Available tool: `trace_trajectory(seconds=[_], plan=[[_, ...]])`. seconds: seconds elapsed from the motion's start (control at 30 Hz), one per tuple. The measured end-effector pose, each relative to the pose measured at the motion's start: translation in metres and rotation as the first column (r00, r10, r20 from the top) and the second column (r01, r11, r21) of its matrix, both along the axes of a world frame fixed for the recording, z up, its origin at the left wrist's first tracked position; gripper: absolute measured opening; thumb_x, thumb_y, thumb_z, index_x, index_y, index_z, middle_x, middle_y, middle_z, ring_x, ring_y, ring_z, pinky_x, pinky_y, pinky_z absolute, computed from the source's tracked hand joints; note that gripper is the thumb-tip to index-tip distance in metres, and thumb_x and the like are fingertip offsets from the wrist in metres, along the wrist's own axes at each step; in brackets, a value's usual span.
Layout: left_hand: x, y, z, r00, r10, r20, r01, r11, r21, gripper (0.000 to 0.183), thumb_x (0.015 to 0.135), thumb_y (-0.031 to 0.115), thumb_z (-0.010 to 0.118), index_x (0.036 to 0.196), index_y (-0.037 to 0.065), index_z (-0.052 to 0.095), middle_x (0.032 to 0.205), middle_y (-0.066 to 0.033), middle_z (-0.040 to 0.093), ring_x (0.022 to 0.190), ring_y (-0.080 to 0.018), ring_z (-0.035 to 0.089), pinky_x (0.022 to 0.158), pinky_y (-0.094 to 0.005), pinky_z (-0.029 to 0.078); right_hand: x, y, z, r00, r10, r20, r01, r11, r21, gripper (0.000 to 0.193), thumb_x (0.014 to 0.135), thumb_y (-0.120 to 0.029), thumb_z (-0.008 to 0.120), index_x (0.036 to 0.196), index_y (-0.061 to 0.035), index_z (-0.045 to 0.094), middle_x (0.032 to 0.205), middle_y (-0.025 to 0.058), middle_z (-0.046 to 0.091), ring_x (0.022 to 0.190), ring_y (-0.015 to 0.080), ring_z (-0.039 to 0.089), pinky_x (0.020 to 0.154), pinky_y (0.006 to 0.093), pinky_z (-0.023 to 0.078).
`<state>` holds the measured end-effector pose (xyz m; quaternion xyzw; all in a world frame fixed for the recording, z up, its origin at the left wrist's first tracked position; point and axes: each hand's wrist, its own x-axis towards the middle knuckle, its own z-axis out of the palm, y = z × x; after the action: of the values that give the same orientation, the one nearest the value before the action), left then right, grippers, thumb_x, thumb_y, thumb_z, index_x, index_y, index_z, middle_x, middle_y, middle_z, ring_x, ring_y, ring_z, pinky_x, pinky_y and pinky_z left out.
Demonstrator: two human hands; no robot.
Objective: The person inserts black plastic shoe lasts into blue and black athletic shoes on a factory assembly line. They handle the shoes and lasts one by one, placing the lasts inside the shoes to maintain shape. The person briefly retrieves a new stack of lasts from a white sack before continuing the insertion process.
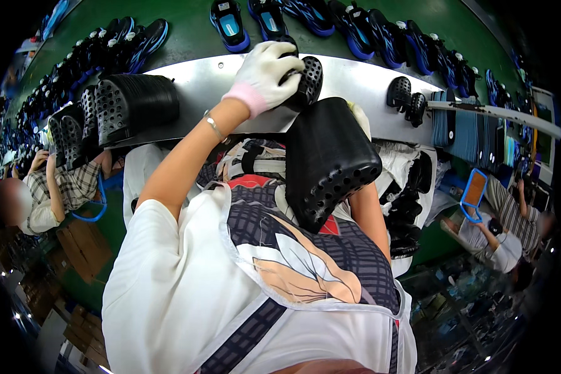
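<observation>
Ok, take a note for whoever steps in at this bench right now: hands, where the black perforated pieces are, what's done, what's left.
Left hand, gloved, grips one black perforated piece on the metal shelf.
Right hand: mostly hidden behind a stack of black pieces held against the body.
Done: a larger stack lies on the shelf's left; two loose pieces to the right.
Left: the stack against the body. Blue shoes ride the green belt beyond.

Beyond the fingers, a curved grey metal desk [355, 78] borders a green conveyor belt [193, 31]; brown cardboard boxes [84, 246] sit on the floor far below them.
</observation>
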<state>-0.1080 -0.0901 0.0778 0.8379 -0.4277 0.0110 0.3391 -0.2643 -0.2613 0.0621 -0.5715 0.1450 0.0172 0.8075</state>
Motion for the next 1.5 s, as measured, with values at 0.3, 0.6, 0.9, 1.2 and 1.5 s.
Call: trace_trajectory(seconds=[0.3,0.6,0.9,1.2,1.5], plan=[[-0.036,0.020,0.006,0.986,0.136,-0.095,-0.143,0.987,-0.075,0.021,0.074,0.009,0.064,0.094,0.011,0.068,0.118,-0.0106,0.059,0.116,-0.0339,0.051,0.100,-0.0434,0.040,0.071,-0.037,-0.006,0.948,0.231,-0.220,-0.084,0.846,0.526,0.013,0.081,-0.002,0.060,0.094,-0.0007,0.059,0.091,0.0108,0.064,0.080,0.0188,0.062,0.073,0.0297,0.051],[-0.041,0.020,0.020,0.976,0.164,-0.141,-0.167,0.986,-0.004,0.021,0.072,0.005,0.064,0.092,0.010,0.069,0.117,-0.0107,0.060,0.115,-0.0329,0.053,0.101,-0.0478,0.040,0.100,-0.059,-0.048,0.844,0.497,-0.202,-0.312,0.761,0.569,0.033,0.089,-0.025,0.050,0.110,-0.0019,0.059,0.102,0.0135,0.065,0.090,0.0222,0.063,0.084,0.0345,0.051],[-0.021,0.020,0.025,0.971,-0.037,-0.234,0.010,0.993,-0.115,0.073,0.073,0.061,0.062,0.124,0.008,0.061,0.114,-0.0119,0.059,0.110,-0.0332,0.052,0.102,-0.0500,0.037,0.095,-0.079,-0.136,0.885,0.380,-0.269,-0.375,0.924,0.070,0.035,0.073,-0.008,0.067,0.107,-0.0033,0.058,0.102,0.0127,0.062,0.094,0.0255,0.059,0.083,0.0366,0.048],[-0.024,0.012,0.011,0.961,0.108,-0.254,-0.105,0.994,0.026,0.072,0.080,0.059,0.056,0.123,0.000,0.058,0.124,-0.0187,0.054,0.117,-0.0381,0.049,0.106,-0.0536,0.031,0.127,-0.077,-0.081,0.806,0.239,-0.542,0.123,0.828,0.548,0.029,0.096,-0.029,0.047,0.113,-0.0104,0.060,0.100,0.0054,0.064,0.088,0.0174,0.061,0.077,0.0311,0.051],[-0.026,0.011,0.001,0.810,0.258,-0.527,-0.368,0.923,-0.114,0.075,0.083,0.050,0.057,0.137,0.000,0.044,0.138,-0.0219,0.042,0.127,-0.0372,0.042,0.108,-0.0408,0.032,0.122,-0.063,-0.048,0.818,0.227,-0.528,0.122,0.830,0.545,0.060,0.092,-0.067,0.037,0.110,-0.0157,0.063,0.104,0.0023,0.063,0.090,0.0202,0.058,0.081,0.0378,0.050]])
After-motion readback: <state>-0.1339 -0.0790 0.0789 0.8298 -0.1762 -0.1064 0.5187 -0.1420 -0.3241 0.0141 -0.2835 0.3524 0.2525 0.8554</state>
